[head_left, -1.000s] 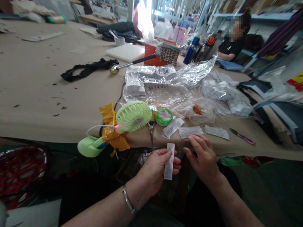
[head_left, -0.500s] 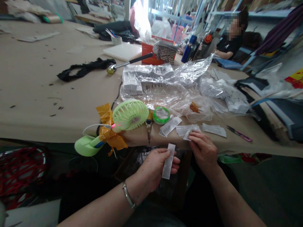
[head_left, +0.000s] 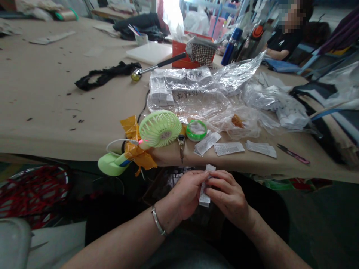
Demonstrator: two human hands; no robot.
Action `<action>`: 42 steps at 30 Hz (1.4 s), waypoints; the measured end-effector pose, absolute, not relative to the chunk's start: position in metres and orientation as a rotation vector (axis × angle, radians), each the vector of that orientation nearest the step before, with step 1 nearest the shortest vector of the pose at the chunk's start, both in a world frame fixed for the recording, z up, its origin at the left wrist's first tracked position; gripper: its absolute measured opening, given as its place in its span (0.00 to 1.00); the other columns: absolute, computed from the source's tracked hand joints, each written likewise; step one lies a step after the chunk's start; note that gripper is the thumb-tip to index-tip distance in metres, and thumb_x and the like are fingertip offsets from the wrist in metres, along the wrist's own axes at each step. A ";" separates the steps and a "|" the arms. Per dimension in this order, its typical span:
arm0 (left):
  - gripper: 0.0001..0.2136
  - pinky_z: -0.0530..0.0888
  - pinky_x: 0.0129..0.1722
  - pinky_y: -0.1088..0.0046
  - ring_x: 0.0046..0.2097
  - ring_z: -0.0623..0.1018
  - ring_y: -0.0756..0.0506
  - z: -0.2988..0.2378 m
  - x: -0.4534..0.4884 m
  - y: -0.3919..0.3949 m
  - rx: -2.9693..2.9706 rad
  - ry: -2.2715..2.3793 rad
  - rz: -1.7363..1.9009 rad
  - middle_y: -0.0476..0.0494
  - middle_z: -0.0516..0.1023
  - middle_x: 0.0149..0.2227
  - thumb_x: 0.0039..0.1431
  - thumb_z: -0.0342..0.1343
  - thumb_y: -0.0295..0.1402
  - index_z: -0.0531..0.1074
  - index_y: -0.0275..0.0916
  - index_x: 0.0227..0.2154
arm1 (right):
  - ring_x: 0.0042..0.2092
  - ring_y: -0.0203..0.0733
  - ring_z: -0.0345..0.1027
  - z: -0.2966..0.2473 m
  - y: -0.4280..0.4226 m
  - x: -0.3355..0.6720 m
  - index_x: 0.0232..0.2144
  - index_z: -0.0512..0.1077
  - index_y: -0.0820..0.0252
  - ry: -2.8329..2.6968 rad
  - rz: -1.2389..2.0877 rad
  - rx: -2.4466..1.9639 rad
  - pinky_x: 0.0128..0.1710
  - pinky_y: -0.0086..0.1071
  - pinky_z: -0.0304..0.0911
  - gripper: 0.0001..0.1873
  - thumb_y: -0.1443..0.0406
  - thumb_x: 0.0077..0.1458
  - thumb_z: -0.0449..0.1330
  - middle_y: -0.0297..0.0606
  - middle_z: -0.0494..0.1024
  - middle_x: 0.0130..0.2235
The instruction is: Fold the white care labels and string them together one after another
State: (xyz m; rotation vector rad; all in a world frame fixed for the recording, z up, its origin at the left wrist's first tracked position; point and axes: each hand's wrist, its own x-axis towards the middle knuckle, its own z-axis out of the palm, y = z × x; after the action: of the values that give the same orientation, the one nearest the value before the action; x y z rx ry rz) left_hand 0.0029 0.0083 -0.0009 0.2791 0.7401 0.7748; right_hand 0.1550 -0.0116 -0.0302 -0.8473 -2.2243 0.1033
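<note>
White paper slips [head_left: 204,198] are just off the table [head_left: 106,108], pinched in our left hand [head_left: 185,192]; our right hand [head_left: 232,197] has come from the middle pile [head_left: 229,148] to clamp on them too, so we judge its slip is joining the others.

Glare top centre, glints on plastic [head_left: 238,76]; dark below table [head_left: 47,116]; distance soft, edges stretched.

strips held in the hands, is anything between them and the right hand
Nothing visible: the right hand has fingers directly on the strips, which the left hand also holds. The table lies beyond, not between.
</note>
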 end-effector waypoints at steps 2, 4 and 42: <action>0.07 0.65 0.24 0.80 0.26 0.72 0.52 -0.001 0.003 0.008 0.302 0.743 0.764 0.41 0.76 0.27 0.45 0.63 0.27 0.77 0.28 0.27 | 0.51 0.45 0.67 -0.029 -0.013 0.154 0.36 0.75 0.55 -2.226 0.125 -0.834 0.49 0.44 0.66 0.08 0.71 0.56 0.58 0.38 0.78 0.38; 0.06 0.65 0.24 0.80 0.25 0.72 0.53 -0.002 0.003 0.008 0.294 0.768 0.762 0.43 0.76 0.26 0.45 0.63 0.26 0.76 0.28 0.27 | 0.51 0.45 0.67 -0.026 -0.014 0.154 0.37 0.74 0.56 -2.228 0.150 -0.831 0.49 0.44 0.66 0.09 0.72 0.56 0.58 0.38 0.78 0.39; 0.07 0.67 0.26 0.77 0.26 0.74 0.51 -0.012 -0.003 -0.001 0.255 0.831 0.804 0.43 0.76 0.27 0.45 0.64 0.28 0.75 0.30 0.28 | 0.49 0.44 0.70 -0.028 -0.025 0.144 0.35 0.73 0.56 -2.203 0.135 -0.890 0.50 0.45 0.66 0.08 0.72 0.55 0.56 0.38 0.79 0.39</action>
State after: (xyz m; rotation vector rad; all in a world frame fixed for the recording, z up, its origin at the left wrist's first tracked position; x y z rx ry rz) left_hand -0.0034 -0.0007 -0.0116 0.2547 0.8311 0.8037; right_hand 0.1436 -0.0249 -0.0282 -0.8896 -2.2032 0.1347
